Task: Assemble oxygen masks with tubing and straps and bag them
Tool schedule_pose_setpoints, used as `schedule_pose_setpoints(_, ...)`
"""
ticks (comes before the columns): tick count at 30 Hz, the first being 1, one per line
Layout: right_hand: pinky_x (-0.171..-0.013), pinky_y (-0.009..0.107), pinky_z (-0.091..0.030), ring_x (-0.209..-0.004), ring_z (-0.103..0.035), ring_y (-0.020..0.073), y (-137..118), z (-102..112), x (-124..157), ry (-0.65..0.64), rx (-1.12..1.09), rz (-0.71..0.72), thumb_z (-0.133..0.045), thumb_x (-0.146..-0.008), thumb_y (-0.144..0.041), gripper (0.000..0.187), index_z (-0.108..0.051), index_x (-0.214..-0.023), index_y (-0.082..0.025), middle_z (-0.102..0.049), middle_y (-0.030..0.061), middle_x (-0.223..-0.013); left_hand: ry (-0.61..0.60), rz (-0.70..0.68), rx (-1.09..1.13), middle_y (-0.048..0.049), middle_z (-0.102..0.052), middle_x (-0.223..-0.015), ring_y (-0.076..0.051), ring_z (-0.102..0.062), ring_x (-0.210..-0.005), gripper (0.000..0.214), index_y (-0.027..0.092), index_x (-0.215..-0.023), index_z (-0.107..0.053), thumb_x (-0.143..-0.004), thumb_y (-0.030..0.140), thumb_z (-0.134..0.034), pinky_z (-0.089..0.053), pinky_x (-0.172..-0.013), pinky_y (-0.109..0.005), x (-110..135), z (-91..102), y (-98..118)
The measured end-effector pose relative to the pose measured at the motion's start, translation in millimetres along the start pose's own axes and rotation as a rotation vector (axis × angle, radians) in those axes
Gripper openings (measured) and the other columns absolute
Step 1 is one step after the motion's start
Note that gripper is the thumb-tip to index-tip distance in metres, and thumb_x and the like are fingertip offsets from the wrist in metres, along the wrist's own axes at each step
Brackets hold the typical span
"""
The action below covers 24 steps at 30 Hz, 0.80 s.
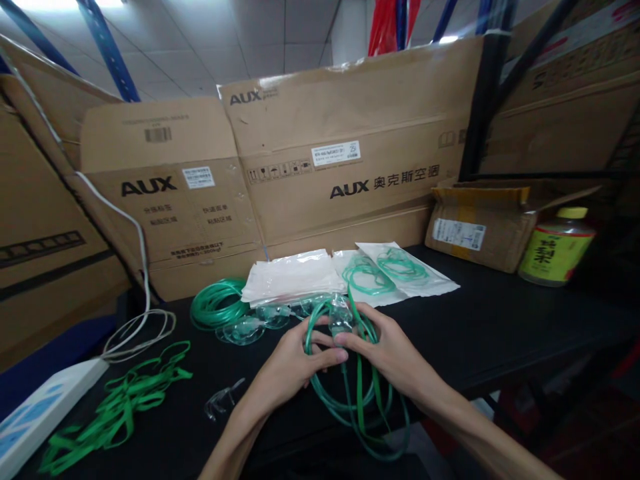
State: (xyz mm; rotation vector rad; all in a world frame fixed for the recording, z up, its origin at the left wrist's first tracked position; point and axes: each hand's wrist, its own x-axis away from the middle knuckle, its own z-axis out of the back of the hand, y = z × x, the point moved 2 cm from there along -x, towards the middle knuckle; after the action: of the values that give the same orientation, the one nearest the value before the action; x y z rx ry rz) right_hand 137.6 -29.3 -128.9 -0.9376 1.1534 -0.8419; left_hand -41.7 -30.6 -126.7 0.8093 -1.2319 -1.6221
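Both hands meet over the black table around a clear plastic oxygen mask (341, 312) and its looped green tubing (333, 403). My left hand (300, 357) is closed on the loops at their left side, thumb pointing toward the mask. On the other side, my right hand (387, 343) grips the mask near its lower end, its thumb in front and some fingers hidden behind. A flat green strap (359, 393) hangs down between the hands with the tubing. Behind my left hand lie more clear masks (245, 329) and a coil of green tubing (215, 300).
White pouches (290, 275) lie stacked behind the hands, beside packed pouches of green tubing (403, 267). Loose green straps (120, 407), small clear pieces (220, 401) and a power strip (55, 407) are at left. A small carton (480, 223) and a jar (557, 250) stand right.
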Motion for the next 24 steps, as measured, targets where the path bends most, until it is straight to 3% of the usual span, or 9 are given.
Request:
schedule_pose_setpoints(4, -0.104, 0.038, -0.044, -0.119, -0.061, 0.0258, 5, 1, 2, -0.002, -0.138, -0.012, -0.083, -0.078, -0.037, 0.059, -0.059, -0.130, -0.022, -0.068, 0.0076, -0.128, -0.026, -0.031, 0.086, 0.0031, -0.064, -0.075, -0.010, -0.051, -0.061, 0.067, 0.012, -0.131, -0.054, -0.074, 0.032, -0.081, -0.039, -0.057, -0.020, -2, -4.9, -3)
schedule_pose_setpoints(6, -0.104, 0.038, -0.045, -0.117, -0.063, 0.0239, 10, 3, 4, 0.026, -0.272, -0.088, -0.086, -0.074, -0.035, 0.083, -0.043, -0.145, -0.026, -0.066, 0.0075, -0.130, 0.042, -0.075, 0.049, 0.0039, -0.060, -0.075, -0.010, -0.050, -0.062, 0.056, 0.012, -0.126, -0.058, -0.076, 0.029, -0.077, -0.039, -0.059, -0.021, -3, -5.2, -3)
schedule_pose_setpoints(8, -0.093, 0.035, -0.051, -0.103, -0.068, 0.0205, 16, 5, 6, 0.064, -0.393, -0.207, -0.089, -0.071, -0.034, 0.103, -0.028, -0.154, -0.028, -0.068, 0.0058, -0.122, 0.160, -0.122, 0.000, 0.0042, -0.057, -0.075, -0.011, -0.049, -0.063, 0.041, 0.014, -0.117, -0.063, -0.079, 0.028, -0.071, -0.039, -0.059, -0.021, -4, -3.9, -2)
schedule_pose_setpoints(9, -0.086, 0.032, -0.052, -0.095, -0.069, 0.0186, 18, 6, 7, 0.074, -0.431, -0.260, -0.091, -0.070, -0.033, 0.105, -0.028, -0.154, -0.028, -0.070, 0.0052, -0.117, 0.222, -0.137, -0.014, 0.0047, -0.055, -0.074, -0.010, -0.048, -0.062, 0.036, 0.015, -0.114, -0.064, -0.081, 0.028, -0.068, -0.038, -0.058, -0.020, -4, -3.0, -2)
schedule_pose_setpoints(13, -0.072, 0.024, -0.052, -0.081, -0.069, 0.0145, 21, 7, 11, -0.014, -0.539, -0.373, -0.090, -0.072, -0.033, 0.068, -0.059, -0.130, -0.014, -0.073, 0.0063, -0.098, 0.387, -0.135, 0.023, 0.0077, -0.049, -0.071, -0.007, -0.038, -0.051, 0.033, 0.020, -0.115, -0.063, -0.084, 0.029, -0.063, -0.034, -0.049, -0.018, -4, -1.1, -2)
schedule_pose_setpoints(15, -0.074, 0.027, -0.055, -0.078, -0.070, 0.0148, 19, 6, 14, -0.073, -0.605, -0.406, -0.087, -0.077, -0.034, 0.053, -0.064, -0.120, -0.014, -0.073, 0.0057, -0.093, 0.436, -0.133, 0.070, 0.0085, -0.048, -0.071, -0.006, -0.035, -0.048, 0.040, 0.021, -0.123, -0.060, -0.084, 0.030, -0.062, -0.032, -0.046, -0.017, -3, -0.9, -1)
schedule_pose_setpoints(18, -0.075, 0.036, -0.060, -0.077, -0.071, 0.0182, 15, 6, 18, -0.133, -0.663, -0.411, -0.082, -0.082, -0.033, 0.049, -0.061, -0.123, -0.018, -0.071, 0.0020, -0.085, 0.489, -0.131, 0.133, 0.0091, -0.045, -0.068, -0.006, -0.034, -0.047, 0.047, 0.021, -0.127, -0.057, -0.082, 0.031, -0.063, -0.031, -0.043, -0.016, -1, -0.6, 0)
schedule_pose_setpoints(21, -0.073, 0.041, -0.062, -0.073, -0.069, 0.0177, 14, 7, 17, -0.136, -0.676, -0.400, -0.080, -0.084, -0.031, 0.048, -0.059, -0.126, -0.021, -0.067, -0.0014, -0.078, 0.472, -0.121, 0.149, 0.0087, -0.045, -0.069, -0.006, -0.033, -0.047, 0.046, 0.020, -0.125, -0.058, -0.081, 0.032, -0.064, -0.029, -0.040, -0.015, -1, -1.7, 0)
schedule_pose_setpoints(24, -0.066, 0.037, -0.063, -0.063, -0.063, 0.0144, 17, 9, 11, -0.004, -0.619, -0.423, -0.077, -0.086, -0.037, 0.038, -0.064, -0.117, -0.018, -0.064, -0.0018, -0.073, 0.354, -0.078, 0.132, 0.0085, -0.046, -0.068, -0.006, -0.033, -0.045, 0.040, 0.019, -0.118, -0.060, -0.080, 0.032, -0.063, -0.027, -0.038, -0.015, -2, -6.0, -4)
